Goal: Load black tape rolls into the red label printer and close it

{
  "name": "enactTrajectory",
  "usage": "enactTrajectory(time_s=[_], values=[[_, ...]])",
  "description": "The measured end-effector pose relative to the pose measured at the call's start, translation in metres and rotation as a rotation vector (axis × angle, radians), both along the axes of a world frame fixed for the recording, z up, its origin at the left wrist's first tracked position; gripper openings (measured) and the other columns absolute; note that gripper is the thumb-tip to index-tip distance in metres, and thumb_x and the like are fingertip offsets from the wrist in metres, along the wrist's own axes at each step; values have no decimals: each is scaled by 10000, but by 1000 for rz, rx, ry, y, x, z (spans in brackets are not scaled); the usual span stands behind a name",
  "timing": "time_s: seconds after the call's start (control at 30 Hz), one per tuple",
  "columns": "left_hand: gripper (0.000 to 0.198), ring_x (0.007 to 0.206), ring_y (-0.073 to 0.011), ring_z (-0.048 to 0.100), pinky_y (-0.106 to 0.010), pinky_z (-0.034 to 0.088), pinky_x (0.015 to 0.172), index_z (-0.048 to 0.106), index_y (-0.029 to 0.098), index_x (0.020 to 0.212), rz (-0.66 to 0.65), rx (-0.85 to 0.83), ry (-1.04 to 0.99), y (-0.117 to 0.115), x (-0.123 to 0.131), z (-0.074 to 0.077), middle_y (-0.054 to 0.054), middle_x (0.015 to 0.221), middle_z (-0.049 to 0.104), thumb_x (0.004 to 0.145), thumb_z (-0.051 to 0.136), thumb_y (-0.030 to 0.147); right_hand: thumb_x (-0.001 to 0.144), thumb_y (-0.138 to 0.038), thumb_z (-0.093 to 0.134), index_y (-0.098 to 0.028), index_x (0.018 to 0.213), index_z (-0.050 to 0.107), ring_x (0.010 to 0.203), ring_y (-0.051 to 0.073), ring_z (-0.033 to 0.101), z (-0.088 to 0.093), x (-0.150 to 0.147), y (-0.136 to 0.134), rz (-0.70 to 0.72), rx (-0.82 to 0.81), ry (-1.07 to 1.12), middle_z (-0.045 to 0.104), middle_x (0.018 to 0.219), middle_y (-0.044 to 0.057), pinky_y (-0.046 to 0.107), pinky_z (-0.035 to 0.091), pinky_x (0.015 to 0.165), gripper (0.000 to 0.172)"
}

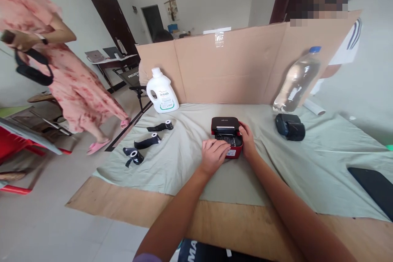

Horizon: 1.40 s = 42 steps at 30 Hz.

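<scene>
My left hand curls over the printer's front opening; whether it pinches anything, I cannot tell. My half-closed right hand holds its right side. The red-and-black label printer sits between them, lid up, dark glossy material inside: opened, I judge, but unfinished, with the lid not yet closed. Farther left lie black rolls.

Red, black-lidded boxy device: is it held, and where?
The right hand holds the device by its right side; whether the left hand grips is unclear.
</scene>
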<state>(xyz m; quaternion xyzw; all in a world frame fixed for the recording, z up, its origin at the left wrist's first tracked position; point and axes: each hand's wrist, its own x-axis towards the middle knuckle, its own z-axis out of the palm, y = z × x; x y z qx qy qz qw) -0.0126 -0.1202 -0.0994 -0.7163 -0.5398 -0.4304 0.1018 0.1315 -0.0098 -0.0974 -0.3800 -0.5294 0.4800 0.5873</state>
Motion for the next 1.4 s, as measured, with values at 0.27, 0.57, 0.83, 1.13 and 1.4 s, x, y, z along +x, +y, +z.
enactTrajectory(time_s=[0.27,0.57,0.83,1.13,1.4], values=[[232,1018,-213,621,-410,403,955,751,278,1003,2,-28,-28,-2,-1,0,-41,1046,764,1007,527,336,792,-396,555,-208,1280,588,1265,249,574,-10,-2,4,56,33,43,624,1377,99,416,464,1062,523],[354,1157,-225,552,-398,436,1033,615,202,1261,44,-7,-359,7,-23,8,-98,1213,691,1035,392,359,778,-366,525,-213,1332,547,1307,252,559,-16,-5,2,103,36,92,604,1416,91,433,439,1104,575],[298,1106,-201,638,-372,468,995,630,214,1162,31,-99,-409,14,-27,7,-81,1162,708,1015,379,277,765,-399,552,-241,1500,401,1334,257,544,-22,-9,1,71,-97,173,536,1489,80,466,436,1116,766],[298,1042,-200,654,-357,466,950,640,214,1085,64,-109,-362,19,-26,2,-72,1075,704,983,360,212,736,-382,554,-228,1535,365,1301,263,571,-18,-9,1,44,-112,165,551,1473,98,461,476,1079,835],[319,1011,-190,659,-346,465,922,646,199,1090,56,-43,-373,21,-25,-4,-71,1059,711,991,343,203,702,-342,604,-180,1453,459,1306,261,572,-15,-6,1,53,-124,227,571,1453,126,443,434,1128,782]])
